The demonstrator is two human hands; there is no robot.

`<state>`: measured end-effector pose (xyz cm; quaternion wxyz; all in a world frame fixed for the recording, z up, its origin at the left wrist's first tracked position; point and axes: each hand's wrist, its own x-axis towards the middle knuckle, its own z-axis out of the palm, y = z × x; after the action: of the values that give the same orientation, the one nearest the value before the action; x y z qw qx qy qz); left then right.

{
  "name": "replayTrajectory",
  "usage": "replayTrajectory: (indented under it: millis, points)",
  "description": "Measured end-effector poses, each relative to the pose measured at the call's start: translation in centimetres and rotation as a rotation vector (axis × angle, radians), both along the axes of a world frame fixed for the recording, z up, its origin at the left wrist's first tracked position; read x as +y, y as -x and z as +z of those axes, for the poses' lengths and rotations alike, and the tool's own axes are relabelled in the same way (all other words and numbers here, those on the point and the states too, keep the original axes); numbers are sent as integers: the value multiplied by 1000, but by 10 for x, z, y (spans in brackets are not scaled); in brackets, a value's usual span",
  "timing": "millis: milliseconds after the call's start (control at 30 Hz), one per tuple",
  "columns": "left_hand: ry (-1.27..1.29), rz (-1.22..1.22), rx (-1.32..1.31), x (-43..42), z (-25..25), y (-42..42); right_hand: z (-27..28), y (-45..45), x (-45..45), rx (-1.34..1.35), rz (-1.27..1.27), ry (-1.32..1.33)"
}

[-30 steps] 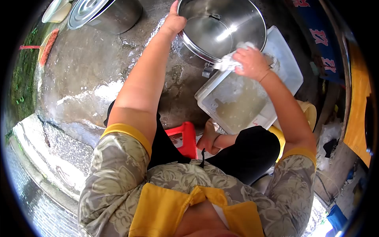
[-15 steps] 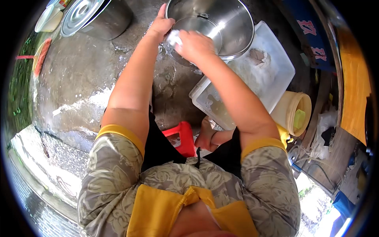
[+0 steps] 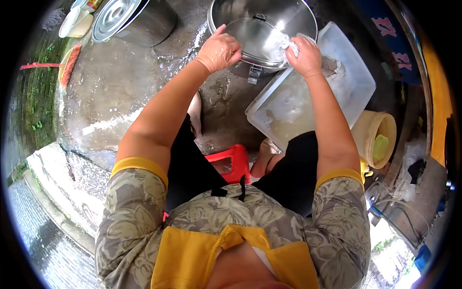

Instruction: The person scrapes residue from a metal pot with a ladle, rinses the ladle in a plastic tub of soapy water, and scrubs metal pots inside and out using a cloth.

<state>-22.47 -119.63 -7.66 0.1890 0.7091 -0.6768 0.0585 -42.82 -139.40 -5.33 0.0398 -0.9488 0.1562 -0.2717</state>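
Observation:
A large shiny steel pot [image 3: 245, 33] stands tilted with its mouth toward me, a metal clasp on its outer front side. At the pot's left front rim is my left hand [image 3: 219, 52], wet, its fingers curled over the edge. My right hand [image 3: 305, 55] grips a bunched white cloth [image 3: 279, 45] against the inside of the pot near the right front rim. Beside the pot, a translucent white plastic tub [image 3: 284, 108] holds cloudy, sudsy water and a pale wet cloth [image 3: 334, 72].
A lidded steel pot [image 3: 149, 24] and a white plastic container [image 3: 76, 23] stand at upper left, above an orange-red broom [image 3: 71, 65]. A red stool [image 3: 231, 164] is between my legs. A cream bucket [image 3: 368, 137] lies tipped at right. The concrete floor [image 3: 110, 86] is wet.
My right hand has moved the white cloth from the pot's left rim across to its right front. My left hand has shifted along the left rim toward the front.

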Motion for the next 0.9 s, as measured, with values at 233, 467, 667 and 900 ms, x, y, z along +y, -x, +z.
replayTrajectory:
  millis: [233,467,667,900]
  points:
    - [-308,-174,-111,-11,35,24,0,-5,0,119,-85,-83]
    - [-261,-128,9,-55,31,101,-1,-6,2,54,-78,-69]
    - [-445,-84,-7,-26,29,60,2,-5,6,100,-85,-115]
    - [-333,-281,-119,-2,28,-19,2,-5,8,84,-74,-113]
